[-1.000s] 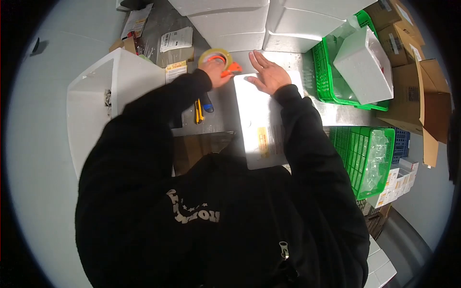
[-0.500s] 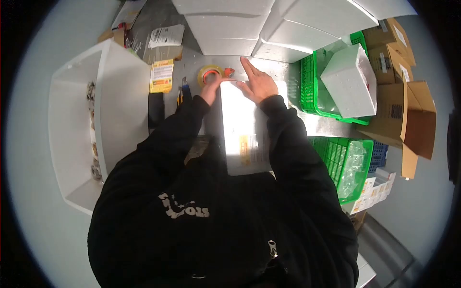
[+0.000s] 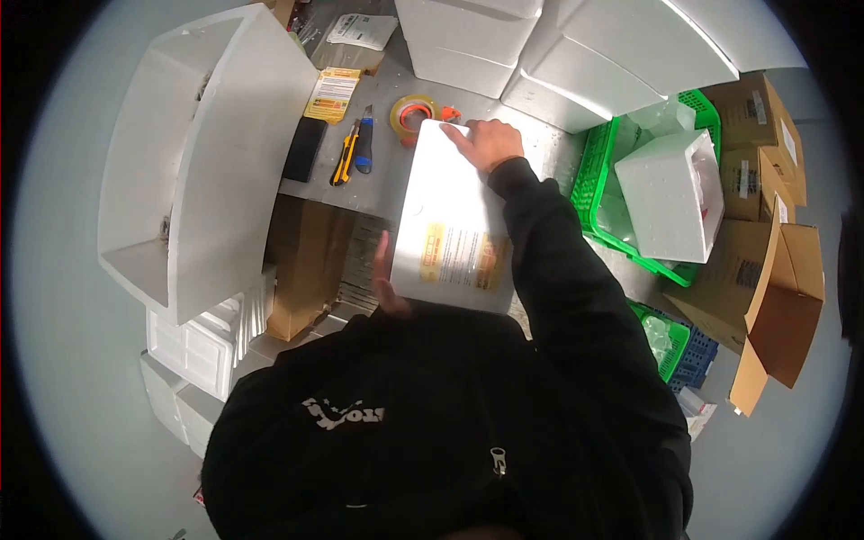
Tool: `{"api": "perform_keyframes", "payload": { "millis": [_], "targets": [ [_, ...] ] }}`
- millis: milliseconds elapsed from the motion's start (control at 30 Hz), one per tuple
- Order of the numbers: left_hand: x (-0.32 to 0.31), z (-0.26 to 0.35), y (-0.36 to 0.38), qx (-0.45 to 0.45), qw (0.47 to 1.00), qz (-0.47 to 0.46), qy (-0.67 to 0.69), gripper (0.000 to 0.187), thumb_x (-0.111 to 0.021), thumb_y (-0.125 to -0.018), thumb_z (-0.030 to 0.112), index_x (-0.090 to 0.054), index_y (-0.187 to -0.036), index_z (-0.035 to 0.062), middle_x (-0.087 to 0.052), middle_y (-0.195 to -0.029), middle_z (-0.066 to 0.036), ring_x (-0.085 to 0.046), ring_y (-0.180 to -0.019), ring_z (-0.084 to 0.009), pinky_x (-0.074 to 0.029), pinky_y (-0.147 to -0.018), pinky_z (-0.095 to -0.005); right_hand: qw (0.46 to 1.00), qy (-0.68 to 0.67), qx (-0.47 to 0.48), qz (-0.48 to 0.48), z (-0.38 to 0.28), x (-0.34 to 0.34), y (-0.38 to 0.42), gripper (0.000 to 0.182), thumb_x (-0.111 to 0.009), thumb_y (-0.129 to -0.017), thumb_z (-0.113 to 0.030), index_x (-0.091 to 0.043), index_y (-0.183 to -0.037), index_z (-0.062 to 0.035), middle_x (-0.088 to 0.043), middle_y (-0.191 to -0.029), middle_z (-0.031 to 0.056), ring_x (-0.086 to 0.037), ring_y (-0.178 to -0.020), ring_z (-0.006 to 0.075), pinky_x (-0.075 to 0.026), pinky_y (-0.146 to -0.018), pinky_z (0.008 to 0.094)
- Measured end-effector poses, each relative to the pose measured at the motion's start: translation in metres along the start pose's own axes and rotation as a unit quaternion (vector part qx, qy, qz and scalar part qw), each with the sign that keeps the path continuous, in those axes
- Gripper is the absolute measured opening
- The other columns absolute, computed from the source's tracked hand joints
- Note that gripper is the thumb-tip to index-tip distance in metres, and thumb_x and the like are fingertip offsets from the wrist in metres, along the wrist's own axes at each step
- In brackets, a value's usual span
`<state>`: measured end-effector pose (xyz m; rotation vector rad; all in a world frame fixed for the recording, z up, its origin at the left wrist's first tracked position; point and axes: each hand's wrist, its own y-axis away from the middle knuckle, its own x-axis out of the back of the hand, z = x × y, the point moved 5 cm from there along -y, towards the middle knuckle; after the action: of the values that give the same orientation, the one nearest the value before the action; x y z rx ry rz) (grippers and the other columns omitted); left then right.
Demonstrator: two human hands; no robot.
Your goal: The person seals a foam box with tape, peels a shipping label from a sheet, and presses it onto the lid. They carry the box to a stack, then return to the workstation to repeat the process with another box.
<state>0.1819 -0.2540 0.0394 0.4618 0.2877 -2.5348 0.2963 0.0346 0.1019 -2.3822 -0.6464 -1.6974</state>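
A white foam box (image 3: 454,193) with a yellow-and-white label (image 3: 463,256) on top lies in front of my body. At its far edge my right hand (image 3: 490,144) grips the box, thumb on top and fingers over the edge. My left hand (image 3: 387,279) is beside the near left side of the box, its fingers extended and apart from one another. Beyond the box is a tape roll (image 3: 415,115) with an orange core. To the left lie a yellow cutter (image 3: 345,157), a blue cutter (image 3: 364,140) and a black flat object (image 3: 305,148).
Stacked white foam boxes (image 3: 468,45) stand at the back. A green basket (image 3: 589,180) at the right holds a tilted foam box (image 3: 670,193), with cardboard boxes (image 3: 751,180) beyond. A large open foam box (image 3: 225,162) stands at the left. Labels (image 3: 333,94) lie on the metal table (image 3: 373,189).
My left hand has moved from the far left corner of the box down to its near left side. My right hand has bent its fingers over the far edge. The view has shifted.
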Motion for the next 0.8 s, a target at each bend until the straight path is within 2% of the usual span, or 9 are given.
{"api": "perform_keyframes", "payload": {
  "millis": [100,167,200,333,467,500,667,733,800],
  "targets": [
    [-0.002,-0.013,-0.032,-0.054,0.991,0.12,-0.019,0.077,-0.023,-0.1,0.059,-0.034,-0.144,-0.0039,-0.044,-0.143,-0.026,-0.046,-0.131,-0.0342,-0.037,-0.107,-0.0436,0.997,0.015,-0.081,-0.005,0.044,-0.006,-0.007,0.078,-0.04,-0.087,-0.073,-0.074,-0.097,-0.0034,-0.07,-0.084,0.0212,-0.068,-0.084,0.0367,-0.053,-0.078,0.0469],
    [-0.026,0.018,-0.092,0.009,0.996,0.048,-0.071,0.076,-0.019,-0.101,0.058,-0.035,-0.144,-0.0025,-0.047,-0.141,-0.025,-0.047,-0.13,-0.032,-0.038,-0.106,-0.0427,0.985,-0.048,-0.161,0.028,0.087,0.005,0.016,0.094,-0.042,-0.081,-0.08,-0.068,-0.104,0.0074,-0.066,-0.101,0.0306,-0.063,-0.103,0.043,-0.048,-0.094,0.0443],
    [-0.032,0.02,-0.121,0.043,0.994,0.014,-0.096,0.075,-0.017,-0.102,0.057,-0.035,-0.144,-0.0018,-0.048,-0.14,-0.024,-0.048,-0.129,-0.0309,-0.039,-0.105,-0.0422,0.976,-0.084,-0.191,-0.071,0.129,-0.013,0.022,0.103,-0.043,-0.077,-0.084,-0.065,-0.105,0.0126,-0.063,-0.107,0.0348,-0.061,-0.107,0.0441,-0.045,-0.098,0.0441],
    [-0.053,-0.05,-0.242,0.142,0.979,-0.143,0.016,0.073,-0.012,-0.103,0.056,-0.04,-0.142,0.0021,-0.056,-0.132,-0.022,-0.054,-0.123,-0.0278,-0.039,-0.103,-0.0371,0.944,-0.092,-0.316,0.006,0.147,-0.004,0.101,0.105,-0.05,-0.075,-0.083,-0.062,-0.109,0.0156,-0.062,-0.106,0.0372,-0.061,-0.105,0.0475,-0.046,-0.095,0.0489],
    [-0.045,-0.084,-0.313,0.117,0.992,-0.038,-0.014,0.056,-0.045,-0.099,0.05,-0.063,-0.117,0.0005,-0.063,-0.119,-0.023,-0.056,-0.117,-0.0317,-0.043,-0.1,-0.039,0.92,-0.161,-0.347,0.088,0.132,-0.006,0.125,0.093,-0.058,-0.078,-0.075,-0.064,-0.105,0.0132,-0.064,-0.1,0.0357,-0.063,-0.101,0.0463,-0.047,-0.09,0.0463],
    [-0.027,-0.088,-0.346,0.057,0.984,0.025,-0.166,0.049,-0.053,-0.095,0.045,-0.065,-0.112,0.0003,-0.063,-0.115,-0.024,-0.056,-0.115,-0.0342,-0.043,-0.098,-0.0406,0.918,-0.149,-0.353,0.1,0.135,-0.01,0.13,0.089,-0.06,-0.079,-0.072,-0.064,-0.105,0.0129,-0.065,-0.099,0.0348,-0.063,-0.099,0.0459,-0.048,-0.09,0.0453],
    [0.017,-0.127,-0.527,-0.137,0.756,0.12,-0.628,0.058,-0.064,-0.086,0.048,-0.063,-0.12,0.0008,-0.055,-0.131,-0.018,-0.05,-0.12,-0.0373,-0.04,-0.1,-0.0458,0.875,-0.274,-0.325,0.234,0.148,-0.033,0.165,0.051,-0.066,-0.092,-0.037,-0.06,-0.122,0.0039,-0.068,-0.104,0.0177,-0.065,-0.092,0.0216,-0.052,-0.079,0.0342],
    [0.018,-0.146,-0.565,-0.104,0.716,0.135,-0.677,0.065,-0.062,-0.086,0.051,-0.059,-0.127,0.0007,-0.039,-0.147,-0.017,-0.035,-0.134,-0.037,-0.033,-0.106,-0.0488,0.78,-0.376,-0.43,0.256,0.157,-0.041,0.198,0.05,-0.063,-0.095,-0.034,-0.055,-0.128,0.0023,-0.065,-0.11,0.0182,-0.066,-0.093,0.024,-0.054,-0.072,0.0313],
    [0.019,-0.169,-0.579,-0.093,0.692,0.133,-0.703,0.064,-0.061,-0.086,0.052,-0.057,-0.133,0.0101,-0.035,-0.15,-0.016,-0.027,-0.139,-0.0392,-0.028,-0.109,-0.0528,0.768,-0.339,-0.444,0.315,0.15,-0.033,0.223,0.045,-0.058,-0.098,-0.029,-0.053,-0.129,0.003,-0.062,-0.114,0.0187,-0.064,-0.091,0.0225,-0.055,-0.072,0.0328]
  ]
}}
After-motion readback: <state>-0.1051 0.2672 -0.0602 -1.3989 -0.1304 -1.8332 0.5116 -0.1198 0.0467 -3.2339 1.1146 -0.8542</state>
